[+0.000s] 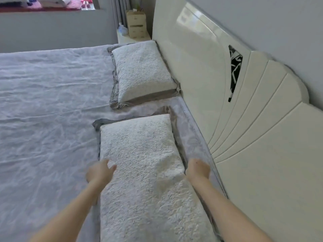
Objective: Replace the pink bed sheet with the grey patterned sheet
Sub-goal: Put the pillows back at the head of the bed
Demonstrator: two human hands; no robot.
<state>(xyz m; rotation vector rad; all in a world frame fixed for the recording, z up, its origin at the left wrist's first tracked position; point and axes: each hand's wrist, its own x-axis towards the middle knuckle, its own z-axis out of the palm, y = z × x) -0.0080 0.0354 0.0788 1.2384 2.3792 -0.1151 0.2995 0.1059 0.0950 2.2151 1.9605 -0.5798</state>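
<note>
- Two bare forearms are seen reaching forward from the bottom edge, one on each side of the near pillow [145, 172].
- At the pillow's left edge the left hand [99, 172] is held with its fingers loosely spread and partly curled, the fingertips touching the fluffy white cover without clamping it.
- On the pillow's right side the right hand [198, 169] is pressed into the gap beside the bed's edge; its fingers are hidden under the pillow's edge, so whether they are apart or together cannot be told.
- Across the whole mattress the grey patterned sheet [49, 105] is spread, lightly creased, with both pillows lying on it.
- Further along, a second pillow [142, 70] of the same white cover and grey border is laid close to the headboard [201, 55].
- To the right the glossy cream headboard is seen, with fanned grooves and a dark patterned inset.
- Beyond the bed's far corner a cardboard box [136, 23] is stood beside grey curtains [120, 7].
- Grey walls enclose the room, and folded cloths [52, 1] are piled on a red ledge at the top left.
</note>
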